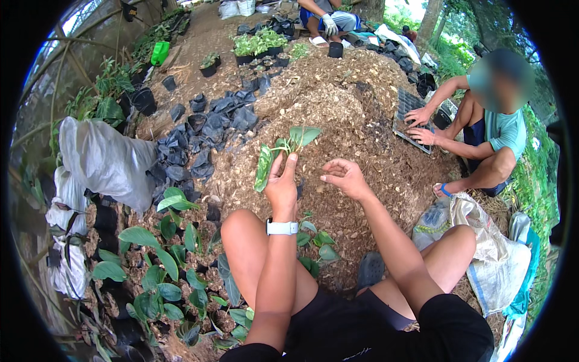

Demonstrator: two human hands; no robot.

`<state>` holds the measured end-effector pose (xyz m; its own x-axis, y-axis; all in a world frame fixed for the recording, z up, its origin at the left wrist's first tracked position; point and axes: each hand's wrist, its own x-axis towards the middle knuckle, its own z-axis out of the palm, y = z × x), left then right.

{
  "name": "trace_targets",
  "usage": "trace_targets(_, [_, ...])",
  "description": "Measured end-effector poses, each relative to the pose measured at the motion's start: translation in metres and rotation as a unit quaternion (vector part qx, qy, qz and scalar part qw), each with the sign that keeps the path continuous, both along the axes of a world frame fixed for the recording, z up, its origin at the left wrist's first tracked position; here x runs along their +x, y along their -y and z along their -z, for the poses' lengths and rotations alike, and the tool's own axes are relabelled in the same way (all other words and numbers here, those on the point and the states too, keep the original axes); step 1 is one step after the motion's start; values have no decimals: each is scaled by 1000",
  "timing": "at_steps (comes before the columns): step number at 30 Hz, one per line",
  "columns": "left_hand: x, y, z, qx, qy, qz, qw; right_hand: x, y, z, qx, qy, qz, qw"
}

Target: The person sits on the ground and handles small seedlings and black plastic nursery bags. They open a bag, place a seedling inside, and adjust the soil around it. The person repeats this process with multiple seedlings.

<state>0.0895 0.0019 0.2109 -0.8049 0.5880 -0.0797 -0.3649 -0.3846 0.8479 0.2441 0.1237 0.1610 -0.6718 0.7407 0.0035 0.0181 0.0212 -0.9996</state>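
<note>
My left hand (282, 183), with a pale watch strap at the wrist, holds a small leafy plant cutting (263, 168) between thumb and fingers. One leaf is variegated green and hangs to the left; a plainer green leaf points right. To the right of it, my right hand (344, 177) is raised with its fingers loosely curled and nothing seen in them. Both hands are above a mound of wood-chip-like growing medium (325, 108). A leafy plant (323, 244) stands between my knees, below the hands.
Black plastic grow bags (217, 117) lie left of the mound, near potted plants (149, 280) and a whitish plastic sack (108, 158). At right, a co-worker handles a black seedling tray (409, 115) beside woven sacks (493, 258). Another gloved person sits at the far end.
</note>
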Motion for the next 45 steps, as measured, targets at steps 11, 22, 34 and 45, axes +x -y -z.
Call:
trace_targets(11, [21, -8, 31, -42, -164, 37, 985, -29, 38, -71, 46, -187, 71, 979])
trace_targets(22, [25, -11, 42, -17, -77, 61, 995, -27, 39, -53, 106, -241, 70, 962])
trace_targets(34, [32, -7, 33, -47, -79, 41, 995, -38, 62, -55, 240, -136, 202, 940])
trace_targets(45, [23, -15, 35, 52, -97, 40, 993, -39, 59, -49, 23, -242, 145, 959])
